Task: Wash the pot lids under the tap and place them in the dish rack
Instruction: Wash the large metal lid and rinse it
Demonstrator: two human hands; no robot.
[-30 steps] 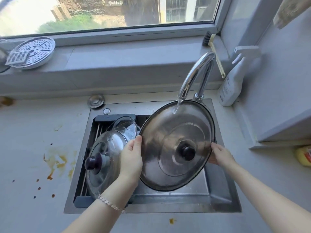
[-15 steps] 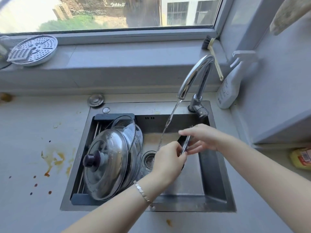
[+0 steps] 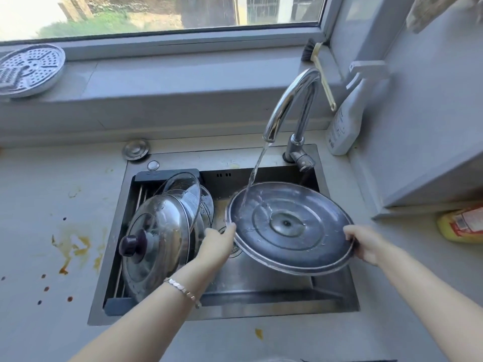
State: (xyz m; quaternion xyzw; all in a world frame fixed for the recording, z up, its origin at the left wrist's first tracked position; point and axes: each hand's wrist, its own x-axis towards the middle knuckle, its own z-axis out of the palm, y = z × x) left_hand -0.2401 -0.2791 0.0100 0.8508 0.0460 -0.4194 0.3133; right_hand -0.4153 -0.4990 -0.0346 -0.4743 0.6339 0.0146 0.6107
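Observation:
A large steel pot lid (image 3: 287, 226) is held over the sink with its hollow underside up, tilted toward me. My left hand (image 3: 218, 244) grips its left rim and my right hand (image 3: 366, 242) grips its right rim. Water runs from the chrome tap (image 3: 290, 100) onto the lid's far left part. In the sink's left half, the dark dish rack (image 3: 167, 175) holds several lids on edge; the nearest steel lid (image 3: 156, 244) shows a dark knob.
The steel sink (image 3: 274, 296) is set in a grey counter (image 3: 47, 205) with brown stains at left. A white spray bottle (image 3: 345, 118), a brush (image 3: 317, 64) and a yellow bottle (image 3: 462, 226) stand at right. A perforated steamer plate (image 3: 28, 69) lies on the windowsill.
The lid went from knob side facing me, through edge-on, to underside up under the running water. Both hands kept hold of its rim throughout.

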